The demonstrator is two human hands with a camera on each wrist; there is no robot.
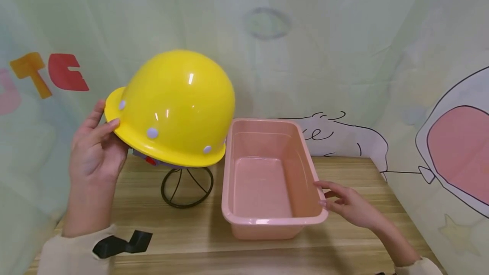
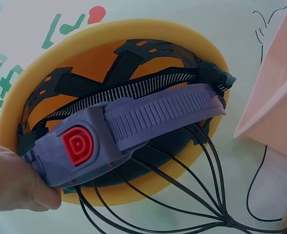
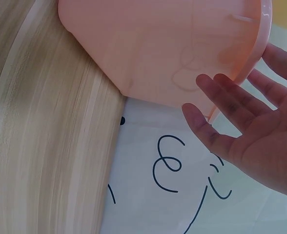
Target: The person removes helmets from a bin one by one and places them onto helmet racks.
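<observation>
Nearest to me, a cream sleeve with a black strap (image 1: 122,243) lies along the near left edge of the wooden table (image 1: 191,224). From it the left hand (image 1: 95,152) rises to the brim of a yellow hard hat (image 1: 173,107): the thumb lies over the top of the brim and the fingers curl under it, so the hand pinches the rim. I judge that grip suits a light, rigid shell that tilts easily. The hat sits over a black wire stand (image 1: 187,186), and its brim on the hand's side looks slightly raised; whether it rests its full weight on the stand I cannot tell.

The shell is glossy, smooth and domed, with pale round studs near the rim. From below, the left wrist view shows a black webbed harness (image 2: 109,68), a ribbed grey-purple headband (image 2: 148,119) with a red button (image 2: 77,145), and the thin wires of the stand running under it.

On the right, the right hand (image 1: 345,203) lies by the near right corner of a pink plastic tub (image 1: 267,220), fingers straight and a little apart, their tips at the tub's rim, gripping nothing. It seems to steady the tub.

Farther back hangs a pale printed cloth backdrop (image 1: 344,54) with cartoon drawings.
</observation>
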